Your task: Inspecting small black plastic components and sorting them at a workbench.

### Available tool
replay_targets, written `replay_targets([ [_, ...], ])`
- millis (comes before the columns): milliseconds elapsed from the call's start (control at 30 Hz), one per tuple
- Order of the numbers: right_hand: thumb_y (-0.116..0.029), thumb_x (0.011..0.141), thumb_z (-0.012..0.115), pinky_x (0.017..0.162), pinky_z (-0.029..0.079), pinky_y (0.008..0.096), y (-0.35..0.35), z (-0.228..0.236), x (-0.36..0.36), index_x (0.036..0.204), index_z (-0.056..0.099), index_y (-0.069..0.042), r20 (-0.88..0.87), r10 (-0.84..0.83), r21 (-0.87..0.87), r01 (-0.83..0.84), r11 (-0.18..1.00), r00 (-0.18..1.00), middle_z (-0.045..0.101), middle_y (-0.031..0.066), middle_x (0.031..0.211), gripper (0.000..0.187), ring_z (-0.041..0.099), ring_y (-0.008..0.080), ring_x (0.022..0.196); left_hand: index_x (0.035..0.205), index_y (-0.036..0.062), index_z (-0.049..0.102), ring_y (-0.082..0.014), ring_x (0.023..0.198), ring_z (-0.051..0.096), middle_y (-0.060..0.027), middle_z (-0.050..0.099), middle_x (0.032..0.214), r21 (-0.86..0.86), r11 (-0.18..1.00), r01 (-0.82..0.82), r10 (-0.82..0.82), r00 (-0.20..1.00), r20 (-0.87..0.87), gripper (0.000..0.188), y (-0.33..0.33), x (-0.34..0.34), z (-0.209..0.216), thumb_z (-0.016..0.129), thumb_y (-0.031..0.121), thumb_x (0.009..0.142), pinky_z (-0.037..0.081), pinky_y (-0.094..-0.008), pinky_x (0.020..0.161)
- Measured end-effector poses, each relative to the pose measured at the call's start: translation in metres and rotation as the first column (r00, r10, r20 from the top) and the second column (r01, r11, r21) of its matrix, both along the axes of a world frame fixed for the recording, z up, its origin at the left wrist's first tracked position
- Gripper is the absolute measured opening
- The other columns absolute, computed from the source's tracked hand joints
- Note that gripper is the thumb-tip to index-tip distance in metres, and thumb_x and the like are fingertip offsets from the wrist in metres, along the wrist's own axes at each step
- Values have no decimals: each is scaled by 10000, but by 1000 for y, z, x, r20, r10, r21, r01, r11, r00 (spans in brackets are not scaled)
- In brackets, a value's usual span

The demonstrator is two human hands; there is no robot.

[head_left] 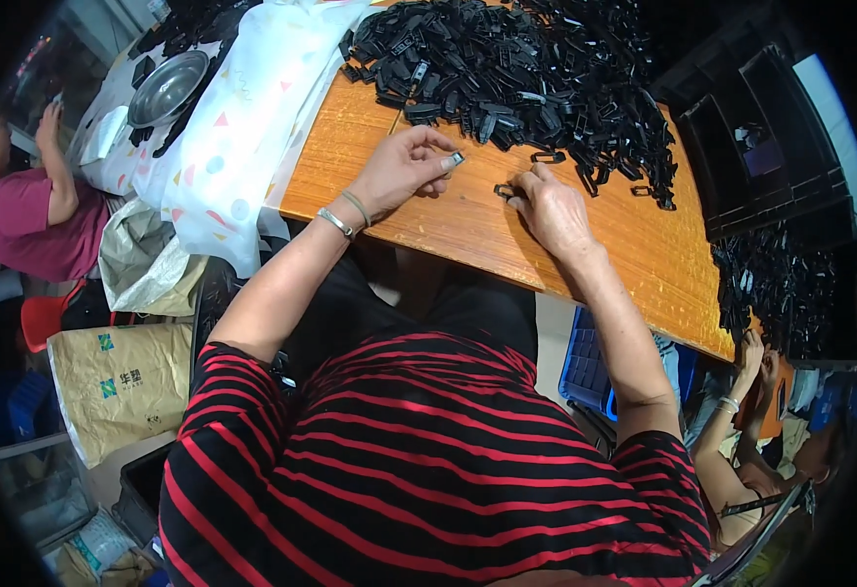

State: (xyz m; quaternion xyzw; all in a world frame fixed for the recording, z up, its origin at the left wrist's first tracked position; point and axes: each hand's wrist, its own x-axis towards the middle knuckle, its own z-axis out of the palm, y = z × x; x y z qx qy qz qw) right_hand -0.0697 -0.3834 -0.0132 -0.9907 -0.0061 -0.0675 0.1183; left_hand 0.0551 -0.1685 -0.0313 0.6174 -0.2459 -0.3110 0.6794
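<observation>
in two hands (401,171), one small part (458,158) each

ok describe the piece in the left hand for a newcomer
Find the wooden table with its heap of black plastic pieces. On the near side, the left hand pinches the small piece, its pale face unlike the mostly black neighbours.

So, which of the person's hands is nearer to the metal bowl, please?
Left. The left hand is to the right of the metal bowl; the right hand is farther away on the same side.
</observation>
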Motion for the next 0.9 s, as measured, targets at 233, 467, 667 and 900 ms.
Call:
replay_targets([
  [233, -65, 856, 669, 625, 528, 358, 38, 12, 11, 1034, 606, -9, 422, -27, 373, -146, 916, 906, 593, 134, 930, 197, 637, 289, 780, 1101, 18, 602, -72, 678, 624, -33, 658, 828, 56, 998, 43, -46, 997, 57, 204, -4, -9, 8, 593, 160, 954, 515, -196, 608],
  [467, -49, 873, 671, 572, 508, 248, 52, 0, 15, 1062, 594, 11, 391, -115, 538, -125, 833, 913, 636, 95, 901, 212, 639, 138, 662, 1119, 11, 597, -81, 740, 637, -29, 660, 861, -262, 963, -67, 10, 977, -212, 215, -5, -30, 15, 600, 141, 947, 533, -203, 683],
  [667, -26, 891, 647, 572, 501, 230, 63, 1, 9, 1091, 589, 20, 341, -164, 721, -146, 678, 926, 632, 61, 888, 214, 612, 75, 636, 1136, -8, 596, -79, 762, 635, -33, 663, 892, -327, 929, -171, 118, 978, -174, 244, -6, -37, 2, 622, 118, 929, 503, -197, 675],
  [900, -1, 877, 646, 602, 494, 202, 64, 16, 8, 1086, 615, 18, 400, -144, 657, -173, 734, 905, 593, 34, 853, 213, 620, 75, 681, 1138, -9, 576, -60, 729, 610, -10, 642, 851, -302, 937, -176, 164, 984, -65, 242, -3, -39, 5, 625, 95, 925, 494, -197, 660],
])
